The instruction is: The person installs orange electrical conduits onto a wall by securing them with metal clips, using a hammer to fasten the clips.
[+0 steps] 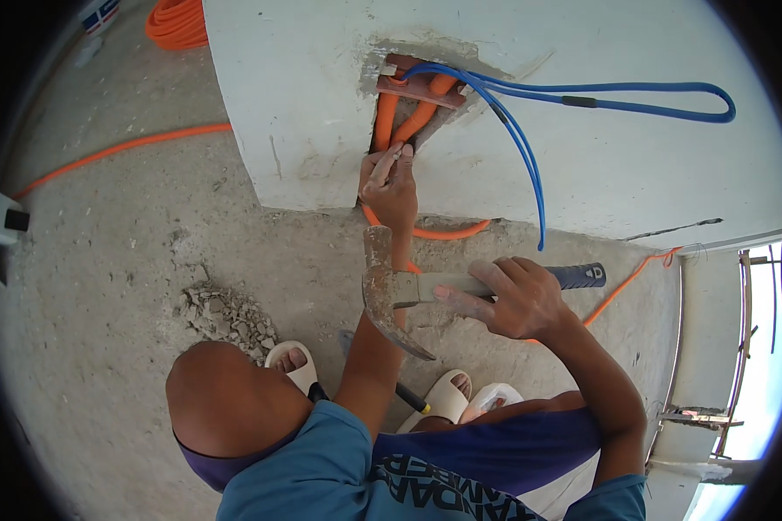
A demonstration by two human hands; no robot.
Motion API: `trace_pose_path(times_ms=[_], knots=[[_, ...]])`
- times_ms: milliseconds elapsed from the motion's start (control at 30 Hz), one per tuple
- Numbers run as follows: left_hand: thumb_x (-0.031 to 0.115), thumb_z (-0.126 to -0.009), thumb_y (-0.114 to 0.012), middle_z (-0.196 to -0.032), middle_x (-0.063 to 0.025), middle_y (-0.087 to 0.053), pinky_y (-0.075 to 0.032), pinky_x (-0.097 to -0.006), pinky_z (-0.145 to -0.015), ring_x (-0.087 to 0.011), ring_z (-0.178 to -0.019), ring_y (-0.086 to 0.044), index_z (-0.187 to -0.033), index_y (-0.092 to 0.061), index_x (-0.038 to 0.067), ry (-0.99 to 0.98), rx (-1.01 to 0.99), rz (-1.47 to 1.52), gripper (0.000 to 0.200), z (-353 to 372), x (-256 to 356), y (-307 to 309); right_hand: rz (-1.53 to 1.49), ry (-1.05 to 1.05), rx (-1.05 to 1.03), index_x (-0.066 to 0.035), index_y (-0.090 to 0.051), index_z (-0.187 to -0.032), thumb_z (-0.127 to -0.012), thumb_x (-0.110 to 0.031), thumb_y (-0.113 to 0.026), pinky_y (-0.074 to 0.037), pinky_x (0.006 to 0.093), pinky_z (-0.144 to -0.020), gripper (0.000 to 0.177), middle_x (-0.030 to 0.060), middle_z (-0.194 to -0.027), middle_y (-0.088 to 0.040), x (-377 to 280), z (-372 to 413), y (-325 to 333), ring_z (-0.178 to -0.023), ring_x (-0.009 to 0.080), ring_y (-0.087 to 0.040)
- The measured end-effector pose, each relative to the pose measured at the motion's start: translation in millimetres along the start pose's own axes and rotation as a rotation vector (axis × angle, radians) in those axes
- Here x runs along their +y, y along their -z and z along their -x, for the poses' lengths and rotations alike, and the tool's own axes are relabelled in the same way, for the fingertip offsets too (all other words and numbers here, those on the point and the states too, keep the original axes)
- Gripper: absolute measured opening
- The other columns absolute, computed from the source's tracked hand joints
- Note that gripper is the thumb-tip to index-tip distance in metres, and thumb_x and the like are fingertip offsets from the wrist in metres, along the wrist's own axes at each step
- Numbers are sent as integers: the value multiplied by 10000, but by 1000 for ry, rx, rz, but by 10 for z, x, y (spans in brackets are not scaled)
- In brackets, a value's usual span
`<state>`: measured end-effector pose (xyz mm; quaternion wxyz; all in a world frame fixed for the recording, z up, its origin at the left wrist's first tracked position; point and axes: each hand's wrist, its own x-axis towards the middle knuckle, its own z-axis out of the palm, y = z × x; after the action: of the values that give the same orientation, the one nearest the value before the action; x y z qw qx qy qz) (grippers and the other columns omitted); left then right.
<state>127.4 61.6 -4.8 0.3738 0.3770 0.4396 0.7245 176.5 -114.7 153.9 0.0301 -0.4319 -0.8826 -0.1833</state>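
1. Nearest, out from lower edge of wall [599, 165], holds hammer [379, 282]: probably head-heavy, rigid.
2. At recess [406, 108], bunches left hand [389, 182] narrow beside orange conduits [386, 120]; cannot tell around what.
3. Grips grey shaft [452, 282] with right hand [520, 300]; likely steadier by dark grip [579, 275].

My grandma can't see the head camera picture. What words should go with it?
A person's right hand holds a hammer while their left hand is at a hole in a white wall, by orange pipes. Blue wires stick out of the hole, and rubble lies on the grey floor.
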Motion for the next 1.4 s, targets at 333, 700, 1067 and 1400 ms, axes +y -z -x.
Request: trace_pose_path(times_ms=[333,700,1067,1400], knots=[[82,-893,-604,-817,-47,-624,-468,-272,-622,-127,-651,-557,-1166,-645,-30,-175,-50,-25,299,57,-239,269,-53,-36,-224,-287,-564,-1335,-839,-173,-598,-485,275,-505,511,54,-815,-618,-41,219,243,-615,154,-592],[67,-909,-448,-640,-23,-542,-425,-272,-543,-98,-552,-489,-1457,-362,-3,-295,-540,-291,559,-300,269,457,-253,-268,-509,-186,-646,-1132,-781,-120,-638,-506,349,-511,357,55,-788,-617,-295,1448,-210,-659,212,-636],[95,-914,-525,-597,14,-522,-322,-236,-464,-63,-510,-435,-1037,-681,-33,-151,-292,-87,236,-15,-493,840,-583,-914,-335,-123,-660,-1040,-788,-143,-634,-497,431,-542,254,98,-761,-617,-1237,2461,-1075,-651,317,-636],[175,-935,-570,-708,-57,-625,-443,-288,-575,-132,-617,-561,-1127,-678,28,-117,-1093,-714,265,855,-1036,975,-676,-1223,-40,-96,-676,-932,-718,-70,-664,-529,394,-663,216,94,-866,-655,-2017,2556,-1723,-792,291,-651]])
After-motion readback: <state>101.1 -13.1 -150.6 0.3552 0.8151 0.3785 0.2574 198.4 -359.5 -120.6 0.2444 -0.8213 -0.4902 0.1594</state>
